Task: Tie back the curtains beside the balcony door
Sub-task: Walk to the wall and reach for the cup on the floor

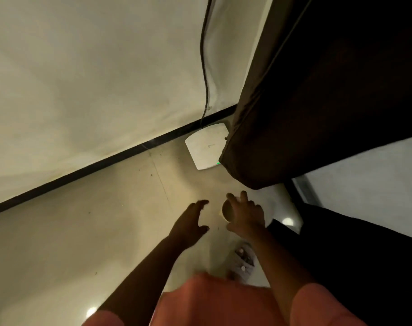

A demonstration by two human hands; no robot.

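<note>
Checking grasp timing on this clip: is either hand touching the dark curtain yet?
Apart. The head view shows bare floor between the dark curtain hem and both the left hand and the right hand, whose fingers are spread and reach toward it.

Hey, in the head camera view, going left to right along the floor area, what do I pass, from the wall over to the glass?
Wall → left hand → white router → right hand → dark curtain → glass door.
</note>
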